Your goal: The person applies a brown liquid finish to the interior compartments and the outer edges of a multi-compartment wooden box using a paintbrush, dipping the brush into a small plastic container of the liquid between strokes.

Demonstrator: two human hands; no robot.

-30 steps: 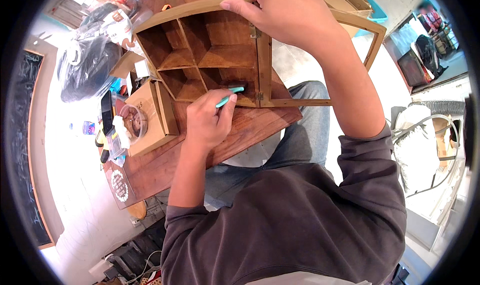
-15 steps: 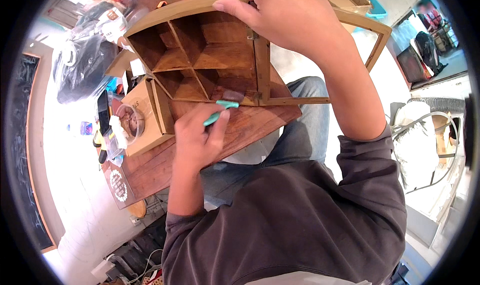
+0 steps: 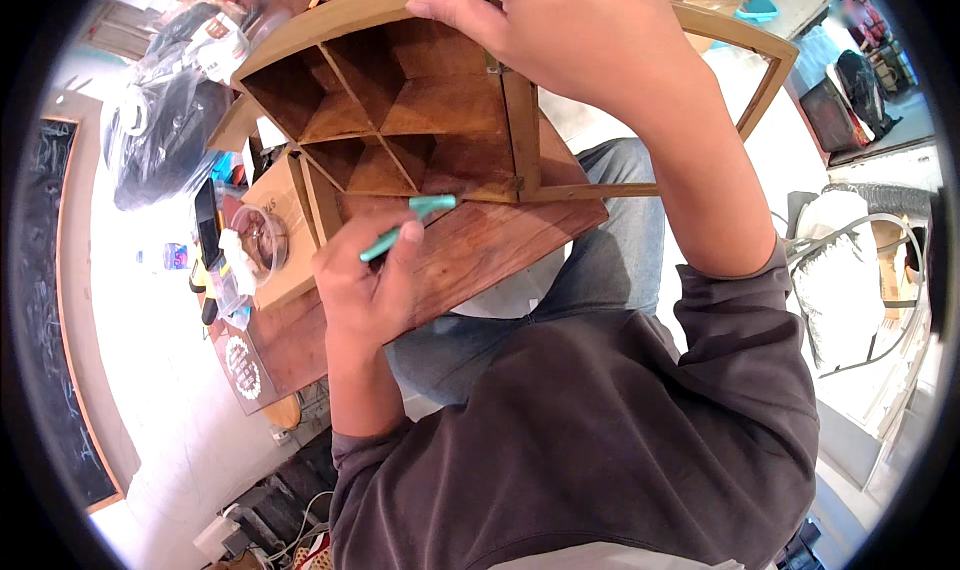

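My left hand (image 3: 365, 285) is closed round the handle of a small teal brush (image 3: 432, 205) with a T-shaped head. The brush head is by the lower edge of a small wooden cabinet (image 3: 440, 105), in front of its lower compartments; its bristles are hard to make out. Several open compartments face me. My right hand (image 3: 560, 40) grips the cabinet's top edge, thumb along the near side and the other fingers mostly hidden behind. A hinged door frame (image 3: 590, 190) swings out to the right from the cabinet. Beneath lies a brown wooden table (image 3: 490, 250).
Left of the cabinet stand a cardboard box (image 3: 275, 205) and a round clear plastic tub (image 3: 262, 245). Black and clear plastic bags (image 3: 170, 135) pile up at the far left. My jeans-clad leg (image 3: 615, 240) is beside the table's right edge. A white sack (image 3: 840, 270) stands farther right.
My left hand has drawn the brush left and slightly up, away from the cabinet's lower right corner. The cabinet has shifted slightly in view, still held by my right hand.
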